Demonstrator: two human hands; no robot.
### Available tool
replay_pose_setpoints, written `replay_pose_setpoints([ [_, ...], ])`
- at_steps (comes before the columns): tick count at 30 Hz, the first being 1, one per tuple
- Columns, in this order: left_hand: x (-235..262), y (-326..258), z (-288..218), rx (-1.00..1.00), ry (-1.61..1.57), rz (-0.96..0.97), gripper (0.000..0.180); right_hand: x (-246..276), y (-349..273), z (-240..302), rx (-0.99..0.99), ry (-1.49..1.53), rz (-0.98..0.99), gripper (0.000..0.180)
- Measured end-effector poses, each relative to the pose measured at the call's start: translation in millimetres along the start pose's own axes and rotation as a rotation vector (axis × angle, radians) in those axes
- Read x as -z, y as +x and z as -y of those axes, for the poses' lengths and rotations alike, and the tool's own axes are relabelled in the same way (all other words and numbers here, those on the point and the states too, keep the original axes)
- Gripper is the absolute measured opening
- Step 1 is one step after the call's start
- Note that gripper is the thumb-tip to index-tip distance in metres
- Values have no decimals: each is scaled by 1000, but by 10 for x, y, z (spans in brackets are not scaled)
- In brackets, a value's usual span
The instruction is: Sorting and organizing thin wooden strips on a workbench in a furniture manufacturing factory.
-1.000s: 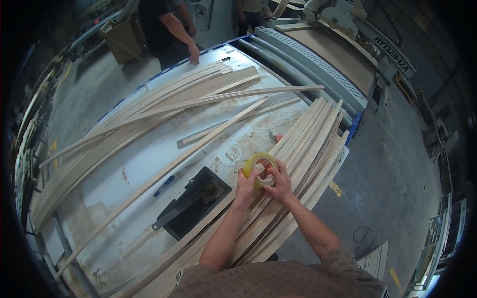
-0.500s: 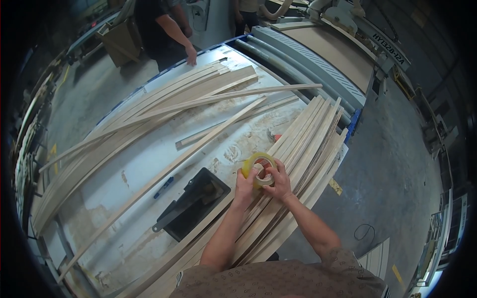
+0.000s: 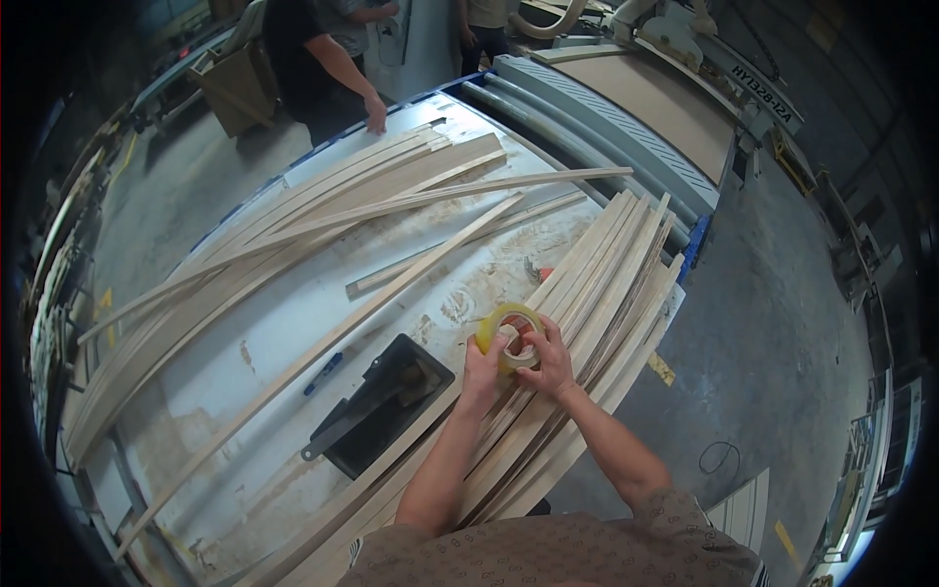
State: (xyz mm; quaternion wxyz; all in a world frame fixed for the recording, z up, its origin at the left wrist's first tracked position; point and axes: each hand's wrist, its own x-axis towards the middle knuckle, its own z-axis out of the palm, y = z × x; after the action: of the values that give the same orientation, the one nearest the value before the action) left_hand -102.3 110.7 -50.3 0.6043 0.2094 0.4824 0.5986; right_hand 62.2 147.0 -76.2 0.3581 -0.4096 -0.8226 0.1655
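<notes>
A roll of clear yellowish tape (image 3: 487,332) is gripped between both hands, its open core facing up toward me. My left hand (image 3: 480,370) is closed on the roll's left side, the thumb at the core. On the other side my right hand (image 3: 551,361) is closed round the rim, fingers bent against it. Directly beneath lies a stack of long pale wood strips (image 3: 597,259), running from the near edge to the far right. Left of my forearm a black plastic tray (image 3: 358,442) rests on the white table (image 3: 293,391).
More wood strips (image 3: 293,230) lie fanned across the table's left half, one long strip (image 3: 333,360) crossing the middle. A blue pen (image 3: 323,374) and a red-handled tool (image 3: 545,275) lie on the table. Beyond are rollers (image 3: 577,137) and a person in dark clothes (image 3: 313,68).
The tape and both my hands have hardly moved. In the background, another person's arm beside the one in dark clothes has risen.
</notes>
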Motion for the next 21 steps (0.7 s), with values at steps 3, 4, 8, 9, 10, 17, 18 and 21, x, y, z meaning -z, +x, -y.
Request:
replay_pose_setpoints([
  [3, -9, -8, -11, 4, 6, 1, 47, -4, -9, -14, -8, -14, 5, 66],
  [4, -17, -14, -17, 4, 4, -2, 48, -6, -9, -25, -5, -15, 4, 66],
  [8, -22, -22, -30, 10, -7, -5, 48, -10, -10, -30, -2, -2, 5, 67],
  [9, -14, -16, -21, 11, -12, -3, 49, -10, -7, -26, -1, -1, 5, 67],
  [10, -7, -10, -12, 12, -17, -1, 49, -9, -4, -22, -4, -4, 8, 67],
  [17, 9, 11, 18, -8, -4, 13, 50, -15, -15, -32, -15, -4, 6, 67],
  [18, 14, 14, 19, -8, -5, 13, 50, -18, -16, -29, -15, -4, 6, 67],
  [21, -8, -2, 7, -8, -12, 8, 49, -14, -18, -32, -20, -17, 7, 67],
])
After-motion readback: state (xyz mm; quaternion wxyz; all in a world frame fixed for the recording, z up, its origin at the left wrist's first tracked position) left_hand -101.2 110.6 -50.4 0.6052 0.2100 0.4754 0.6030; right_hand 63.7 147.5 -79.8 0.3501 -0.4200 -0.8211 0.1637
